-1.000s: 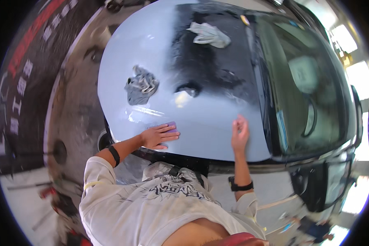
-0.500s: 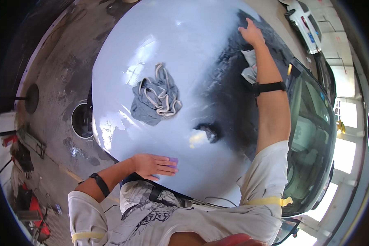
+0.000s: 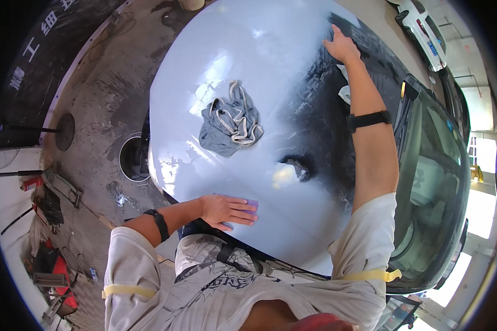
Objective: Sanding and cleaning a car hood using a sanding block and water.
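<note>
A car hood (image 3: 199,165) spreads before me, pale grey on the left and blackened toward the windshield. My left hand (image 3: 229,211) lies flat on its near edge, fingers pressing a thin purple pad (image 3: 251,206) against the surface; the palm hides most of the pad. Far to the right, my right hand (image 3: 342,46) rests on the dark part, index finger and thumb apart, with nothing visible in it. A crumpled grey cloth (image 3: 232,124) with light edging sits mid-hood. My right forearm partly covers a whitish cloth or paper (image 3: 344,94).
A dark rough patch (image 3: 299,170) beside a yellowish spot marks the hood. Right of my arm is the windshield (image 3: 425,187). A bucket (image 3: 133,160) stands on the floor by the car's front. A white car (image 3: 422,33) is parked at the far right.
My view has swung left, so the scene sits farther right. My left hand keeps its place on the hood with the pad. The right forearm covers more of the whitish piece.
</note>
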Available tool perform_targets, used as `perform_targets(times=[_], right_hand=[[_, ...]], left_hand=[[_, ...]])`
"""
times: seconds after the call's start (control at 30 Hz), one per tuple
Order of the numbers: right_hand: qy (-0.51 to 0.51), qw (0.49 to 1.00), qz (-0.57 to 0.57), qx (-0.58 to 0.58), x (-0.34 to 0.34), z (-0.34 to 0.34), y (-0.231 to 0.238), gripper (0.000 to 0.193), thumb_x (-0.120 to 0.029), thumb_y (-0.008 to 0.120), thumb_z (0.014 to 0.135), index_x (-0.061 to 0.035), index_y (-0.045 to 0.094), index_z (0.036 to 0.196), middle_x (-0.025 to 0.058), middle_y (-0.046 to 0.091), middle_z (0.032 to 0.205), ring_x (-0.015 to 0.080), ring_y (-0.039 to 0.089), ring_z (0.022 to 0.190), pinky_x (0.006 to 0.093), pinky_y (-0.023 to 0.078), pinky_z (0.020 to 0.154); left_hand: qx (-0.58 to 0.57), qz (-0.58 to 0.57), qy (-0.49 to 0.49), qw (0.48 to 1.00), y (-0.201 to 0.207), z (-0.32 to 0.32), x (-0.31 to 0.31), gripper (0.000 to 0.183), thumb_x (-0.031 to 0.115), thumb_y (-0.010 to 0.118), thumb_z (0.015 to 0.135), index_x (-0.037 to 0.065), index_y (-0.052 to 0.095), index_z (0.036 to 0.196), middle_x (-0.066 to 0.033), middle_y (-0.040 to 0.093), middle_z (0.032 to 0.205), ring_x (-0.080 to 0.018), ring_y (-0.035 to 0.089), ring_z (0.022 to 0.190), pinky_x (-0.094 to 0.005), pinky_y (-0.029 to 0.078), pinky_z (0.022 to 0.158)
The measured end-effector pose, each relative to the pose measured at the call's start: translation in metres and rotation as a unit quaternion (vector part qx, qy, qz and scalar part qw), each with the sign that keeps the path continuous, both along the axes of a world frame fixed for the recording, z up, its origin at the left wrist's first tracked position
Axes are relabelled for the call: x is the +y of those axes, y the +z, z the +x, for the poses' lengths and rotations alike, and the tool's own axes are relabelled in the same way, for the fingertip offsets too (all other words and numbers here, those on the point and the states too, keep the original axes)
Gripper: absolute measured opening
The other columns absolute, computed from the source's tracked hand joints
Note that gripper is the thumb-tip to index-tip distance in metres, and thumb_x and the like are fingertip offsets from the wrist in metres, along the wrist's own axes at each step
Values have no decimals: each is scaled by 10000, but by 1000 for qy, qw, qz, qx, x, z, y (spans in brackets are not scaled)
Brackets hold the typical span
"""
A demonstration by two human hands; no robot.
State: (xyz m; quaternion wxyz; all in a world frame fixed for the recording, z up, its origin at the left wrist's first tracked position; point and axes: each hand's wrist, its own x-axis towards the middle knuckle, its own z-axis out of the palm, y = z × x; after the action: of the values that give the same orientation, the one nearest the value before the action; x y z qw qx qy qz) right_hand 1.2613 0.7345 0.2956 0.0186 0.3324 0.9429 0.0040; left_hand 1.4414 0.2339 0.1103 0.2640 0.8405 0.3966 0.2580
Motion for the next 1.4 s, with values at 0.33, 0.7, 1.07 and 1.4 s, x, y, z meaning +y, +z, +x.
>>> perform_targets(times=[0.33,0.7,1.07,1.4], right_hand=[[4,998,32,-57,-11,-45,-13,833,-469,593,860,-240,244,1582,196,531,1443,380,538,1306,518,440,1059],[-8,998,42,-43,8,-49,-11,837,-466,592,847,-235,253,1578,186,532,1450,377,534,1313,521,438,1059],[27,999,14,-20,-26,50,22,795,-458,624,862,-184,319,1544,199,617,1338,404,582,1240,527,458,1036],[94,995,-17,-26,-182,219,3,681,-230,577,846,-106,419,1497,164,683,1215,335,672,1109,470,526,881]], left_hand=[[-10,23,6,1000,-9,1,-8,693,401,508,957,136,311,1566,-46,253,1647,-287,223,1516,-438,155,1253],[-10,25,3,1000,-10,-2,3,725,398,524,936,128,301,1571,-59,249,1648,-291,213,1520,-451,158,1251],[-2,41,-43,998,-4,8,-3,687,398,521,945,121,345,1548,-75,287,1631,-310,225,1515,-465,180,1242],[170,54,23,984,41,24,17,679,406,603,905,174,422,1516,-60,358,1597,-319,289,1488,-477,239,1208]])
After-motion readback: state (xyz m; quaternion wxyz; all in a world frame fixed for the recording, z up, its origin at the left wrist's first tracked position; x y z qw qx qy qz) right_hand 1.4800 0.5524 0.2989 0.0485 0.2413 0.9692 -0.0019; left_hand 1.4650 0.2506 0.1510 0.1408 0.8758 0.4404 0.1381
